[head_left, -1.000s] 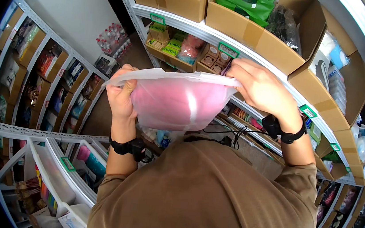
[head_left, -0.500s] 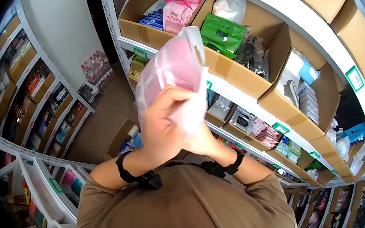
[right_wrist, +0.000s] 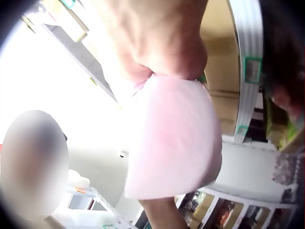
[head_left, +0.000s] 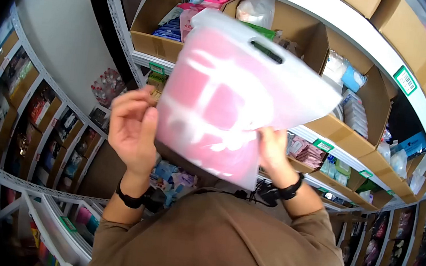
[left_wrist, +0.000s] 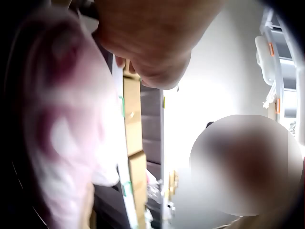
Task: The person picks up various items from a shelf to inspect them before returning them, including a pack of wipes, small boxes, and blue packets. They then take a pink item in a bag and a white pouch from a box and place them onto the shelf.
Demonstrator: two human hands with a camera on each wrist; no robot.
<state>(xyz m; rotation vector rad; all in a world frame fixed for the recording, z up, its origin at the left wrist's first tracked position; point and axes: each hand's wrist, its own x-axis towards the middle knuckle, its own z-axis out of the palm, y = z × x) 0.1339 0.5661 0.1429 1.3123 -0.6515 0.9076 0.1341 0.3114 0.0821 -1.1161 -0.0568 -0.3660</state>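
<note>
A frosted, translucent plastic bag point(head_left: 217, 97) with folded-looking pink contents hangs tilted before the chest, its oval handle slot at the upper right. My right hand point(head_left: 273, 152) grips the bag's right side, thumb on the near face and the other fingers hidden behind. In the right wrist view that hand point(right_wrist: 157, 43) holds the bag point(right_wrist: 176, 138) bunched under the palm. My left hand point(head_left: 134, 130) is beside the bag's left edge, palm up, fingers loosely bent and holding nothing. The left wrist view shows the left hand point(left_wrist: 152, 38) apart from the blurred bag point(left_wrist: 71, 119).
Ahead, a white shelf point(head_left: 306, 135) carries cardboard boxes point(head_left: 157, 46) of packaged goods, with green-framed labels. Smaller packs fill the shelf below. More racks point(head_left: 43, 115) line the left side. Wrapped bottles point(head_left: 108, 86) stand on the floor by the wall. A box of bluish packs point(head_left: 171, 180) sits low beneath the bag.
The bag was first held by its top edge in both hands, then turned on its side between them. Now its broad face shows, the right hand alone holds it, and the left has let go.
</note>
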